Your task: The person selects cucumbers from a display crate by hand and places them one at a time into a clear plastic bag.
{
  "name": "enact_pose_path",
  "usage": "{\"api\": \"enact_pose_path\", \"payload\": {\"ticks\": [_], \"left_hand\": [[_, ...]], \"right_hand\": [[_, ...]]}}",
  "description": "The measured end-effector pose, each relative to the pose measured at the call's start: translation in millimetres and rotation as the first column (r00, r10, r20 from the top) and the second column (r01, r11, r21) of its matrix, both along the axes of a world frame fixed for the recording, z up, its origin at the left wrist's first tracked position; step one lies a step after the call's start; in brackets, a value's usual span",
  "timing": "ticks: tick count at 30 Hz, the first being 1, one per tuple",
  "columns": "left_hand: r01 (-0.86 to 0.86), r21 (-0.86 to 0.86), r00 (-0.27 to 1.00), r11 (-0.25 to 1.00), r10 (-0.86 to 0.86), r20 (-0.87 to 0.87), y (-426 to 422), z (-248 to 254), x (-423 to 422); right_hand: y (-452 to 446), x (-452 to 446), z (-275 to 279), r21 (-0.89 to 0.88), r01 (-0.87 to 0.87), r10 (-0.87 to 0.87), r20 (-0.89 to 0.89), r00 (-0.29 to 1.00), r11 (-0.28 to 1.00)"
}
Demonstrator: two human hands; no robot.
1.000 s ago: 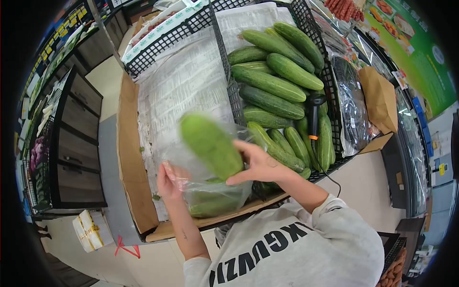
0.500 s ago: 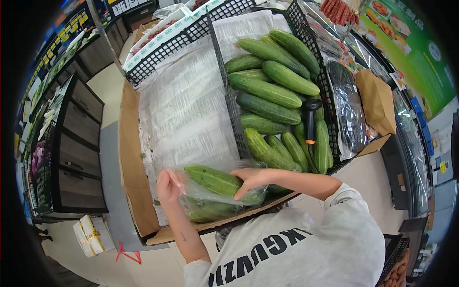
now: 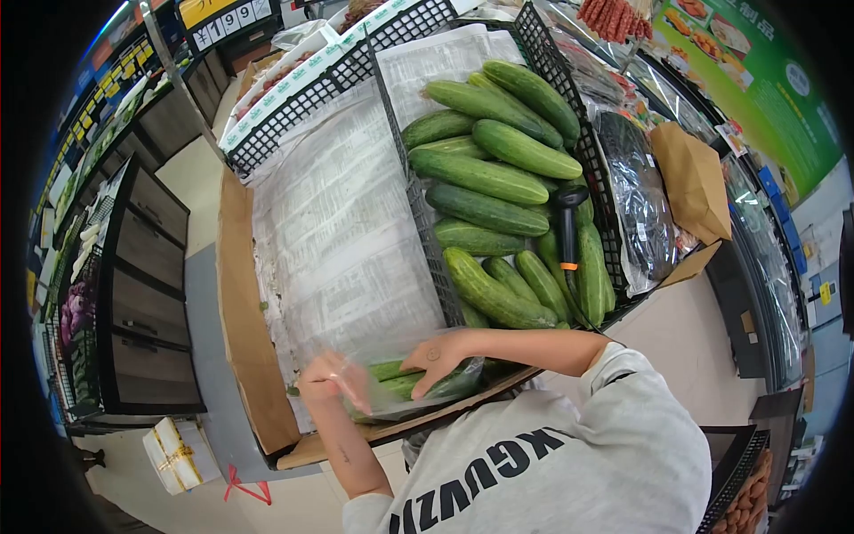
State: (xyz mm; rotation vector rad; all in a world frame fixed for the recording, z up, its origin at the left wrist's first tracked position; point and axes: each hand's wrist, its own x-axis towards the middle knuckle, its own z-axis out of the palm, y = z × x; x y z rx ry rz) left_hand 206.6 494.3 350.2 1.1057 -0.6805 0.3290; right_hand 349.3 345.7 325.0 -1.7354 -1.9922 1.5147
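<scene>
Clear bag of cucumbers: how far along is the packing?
Partly done, it seems: some bagged cucumbers are already inside. In hand: the left hand grips the clear bag, while the right hand is at the cucumbers within. Left: perhaps closing it, as no knot shows. Many loose cucumbers remain outside; whether more are wanted, I can't tell.

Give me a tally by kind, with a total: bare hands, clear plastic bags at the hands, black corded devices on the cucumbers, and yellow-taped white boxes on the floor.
Bare hands: 2 (left hand, right hand)
Clear plastic bag: 1
Black corded device: 1
Yellow-taped white box: 1
Total: 5
</scene>
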Motion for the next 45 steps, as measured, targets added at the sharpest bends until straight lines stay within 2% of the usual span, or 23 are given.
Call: {"api": "enact_pose_path", "payload": {"ticks": [3,5,9,11,15,17,18,20,21,23,24,25,26,27,29,31,33,35,38,40,42,44,45], "left_hand": [[0.066,-0.158,0.997,0.985,-0.059,0.047,0.2,-8.5,-4.8],[-0.120,-0.270,0.992,0.955,0.123,-0.005,-4.5,-2.2,-5.4],[-0.133,-0.312,0.987,0.941,0.154,0.045,10.2,-5.1,-10.5],[-0.230,-0.393,0.965,0.891,0.261,0.026,18.8,-15.6,-16.6],[-0.338,-0.524,0.931,0.782,0.359,-0.065,27.0,-26.5,-30.8],[-0.243,-0.502,0.955,0.830,0.297,0.028,27.6,-14.3,-36.1],[-0.243,-0.499,0.954,0.832,0.299,0.034,26.6,-5.7,-38.5],[-0.036,-0.400,0.960,0.916,0.143,0.239,21.2,7.1,-44.7],[-0.041,-0.402,0.962,0.915,0.145,0.233,12.6,3.6,-49.2],[-0.425,-0.727,0.819,0.539,0.572,-0.055,-8.4,-5.9,-63.2],[-0.432,-0.724,0.816,0.538,0.575,-0.060,-7.3,-6.2,-68.3],[-0.687,-0.372,0.722,0.624,0.642,-0.258,-3.5,-6.4,-73.2],[-0.780,0.059,0.558,0.622,0.735,-0.385,-2.3,-3.6,-74.2],[-0.781,0.060,0.557,0.621,0.738,-0.381,-3.5,-0.2,-69.6],[-0.415,-0.006,0.844,0.910,0.383,-0.374,-10.3,18.5,-52.1],[-0.432,-0.041,0.836,0.901,0.383,-0.393,-13.6,24.6,-52.4],[-0.445,-0.070,0.829,0.893,0.382,-0.408,-12.2,19.1,-54.5],[-0.584,-0.356,0.790,0.730,0.408,-0.458,-8.1,6.5,-57.7],[-0.726,-0.290,0.655,0.623,0.501,-0.565,-13.4,8.9,-52.1],[-0.646,-0.343,0.742,0.683,0.455,-0.492,-4.9,3.4,-55.5],[-0.560,-0.389,0.815,0.731,0.401,-0.418,-4.8,-0.3,-57.4],[-0.850,-0.378,0.516,0.367,0.437,-0.736,-13.6,7.4,-54.6],[-0.855,-0.371,0.508,0.363,0.440,-0.740,-14.9,8.6,-51.6]], "right_hand": [[-10.1,5.5,4.4,0.059,0.037,-0.034,-0.045,0.998,0.998],[-16.8,9.3,19.8,-0.002,0.016,-0.016,0.026,1.000,1.000],[-38.9,17.0,41.2,0.024,0.024,-0.023,-0.035,0.999,0.999],[-46.6,20.3,61.3,0.194,0.012,-0.031,0.095,0.995,0.981],[-50.2,25.8,60.5,0.252,-0.135,0.037,0.358,0.933,0.958],[-53.5,28.7,80.5,0.484,-0.210,-0.011,0.414,0.910,0.849],[-56.3,29.4,94.0,0.487,-0.214,-0.011,0.418,0.908,0.847],[-64.0,28.7,119.8,0.767,-0.217,-0.044,0.304,0.952,0.604],[-67.0,24.8,121.5,0.811,-0.171,-0.022,0.221,0.975,0.560],[-70.4,14.9,121.7,0.739,-0.221,0.106,0.200,0.974,0.637],[-70.9,11.2,117.2,0.679,-0.263,0.163,0.209,0.964,0.685],[-70.9,11.0,106.3,0.682,-0.262,0.165,0.206,0.965,0.683],[-69.8,13.1,92.4,0.642,-0.300,0.148,0.281,0.948,0.705],[-70.1,15.6,82.7,0.599,-0.336,0.132,0.358,0.924,0.727],[-68.3,30.7,97.8,0.680,-0.277,0.045,0.338,0.940,0.678],[-68.8,39.1,110.3,0.816,-0.163,-0.160,0.297,0.941,0.554],[-65.2,36.4,101.6,0.825,-0.127,-0.141,0.242,0.960,0.550],[-58.9,30.0,88.0,0.816,-0.080,-0.073,0.148,0.986,0.572],[-59.5,34.0,96.8,0.846,-0.121,-0.057,0.176,0.983,0.520],[-59.0,45.1,107.4,0.839,-0.151,-0.141,0.260,0.955,0.523],[-54.3,47.5,99.0,0.870,0.000,-0.185,0.105,0.977,0.494],[-51.7,36.2,78.0,0.811,0.018,-0.117,0.062,0.991,0.585],[-52.2,29.1,69.8,0.710,-0.102,-0.044,0.185,0.982,0.697]]}}
